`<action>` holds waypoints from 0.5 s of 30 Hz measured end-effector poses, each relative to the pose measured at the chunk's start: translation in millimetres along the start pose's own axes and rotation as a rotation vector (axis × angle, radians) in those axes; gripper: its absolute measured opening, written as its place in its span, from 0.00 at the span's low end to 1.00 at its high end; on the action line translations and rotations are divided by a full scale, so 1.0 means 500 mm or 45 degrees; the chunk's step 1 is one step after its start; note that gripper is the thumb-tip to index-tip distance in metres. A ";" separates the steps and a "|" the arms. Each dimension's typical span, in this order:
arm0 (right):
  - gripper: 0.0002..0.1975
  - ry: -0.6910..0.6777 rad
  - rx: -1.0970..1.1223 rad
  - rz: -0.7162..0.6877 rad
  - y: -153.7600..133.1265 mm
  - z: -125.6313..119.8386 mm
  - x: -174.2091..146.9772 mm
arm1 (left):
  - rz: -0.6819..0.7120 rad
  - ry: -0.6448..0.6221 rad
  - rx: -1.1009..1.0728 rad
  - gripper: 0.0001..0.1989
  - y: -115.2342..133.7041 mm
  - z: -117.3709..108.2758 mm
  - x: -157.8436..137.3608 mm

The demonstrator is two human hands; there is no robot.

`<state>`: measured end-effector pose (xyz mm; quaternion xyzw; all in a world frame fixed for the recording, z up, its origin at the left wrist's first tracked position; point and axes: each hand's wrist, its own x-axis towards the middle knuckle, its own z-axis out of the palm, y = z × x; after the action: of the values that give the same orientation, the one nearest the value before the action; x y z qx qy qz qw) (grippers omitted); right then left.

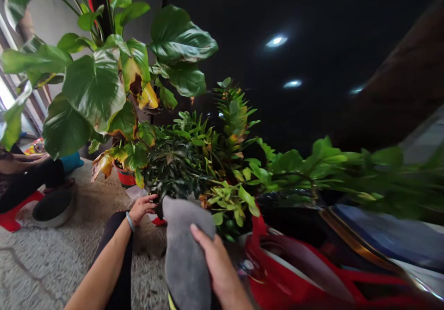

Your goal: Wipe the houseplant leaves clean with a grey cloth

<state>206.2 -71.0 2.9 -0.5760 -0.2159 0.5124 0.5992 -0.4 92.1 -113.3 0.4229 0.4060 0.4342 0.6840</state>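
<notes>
My right hand (220, 261) grips a grey, matte, rounded thing (189, 259) that narrows to a blunt point at its upper left. My thumb lies across its upper face and my other fingers are hidden behind it; a bit of yellow shows at its lower edge. What it is, I cannot make out. My left hand (143, 209), with a pale bangle at the wrist, stretches its fingers out at the base of a dark-leaved bushy plant (173, 162). Whether the fingertips touch the plant or its pot, I cannot tell.
A large-leaved plant (95, 88) with browned leaves rises from a red pot (125, 176). Red and blue items, including an open red bag-like thing (287, 259), blur at the right. A seated person (31, 176) is at the left, near a grey basin (53, 208) and red stool (21, 210).
</notes>
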 end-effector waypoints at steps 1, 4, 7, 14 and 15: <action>0.27 0.064 0.065 -0.039 -0.032 0.003 0.008 | -0.008 0.014 0.002 0.34 0.001 0.000 -0.002; 0.29 0.229 0.326 -0.349 -0.131 0.037 0.066 | -0.018 0.015 -0.010 0.34 0.001 0.003 -0.009; 0.22 0.180 0.488 -0.267 -0.160 0.075 0.127 | -0.020 0.016 -0.022 0.34 0.000 0.008 -0.014; 0.17 -0.123 0.216 0.406 0.043 0.025 0.052 | 0.012 0.043 -0.059 0.36 0.001 0.002 -0.006; 0.17 -0.108 0.199 0.395 0.054 0.013 0.029 | 0.011 0.042 -0.055 0.36 0.002 0.000 -0.006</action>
<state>196.5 -60.6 -24.9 -0.5319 -0.1092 0.6378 0.5462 -1.5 89.7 -111.8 0.4024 0.4059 0.4527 0.6843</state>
